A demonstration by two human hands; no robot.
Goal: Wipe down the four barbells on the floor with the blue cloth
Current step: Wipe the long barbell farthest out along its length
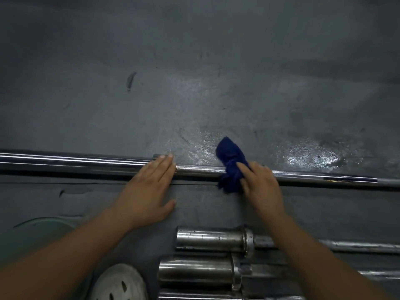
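The wiping is under way on the far barbell (86,163), which lies across the floor (194,72) from 9 o'clock to 3 o'clock. The blue cloth (230,161) sits bunched on its thin knurled shaft, just toward 5 o'clock from the middle of the view. The right hand (262,187) grips the cloth between thumb and forefinger, its other fingers draped over the bar. The left hand (147,191), at 7 o'clock, lies flat with fingers straight and together. Its fingertips press where the thick sleeve meets the shaft, apparently to steady the bar.

Three more barbells lie near the body. Their sleeve ends show between 6 and 5 o'clock: one (210,239), a second (194,271) and a third (194,297) at the very edge. The two clearer sleeves carry dark specks and smears, so these bars look unwiped. My judgement is that the task is in its first quarter, though how much of the far bar is done cannot be told.
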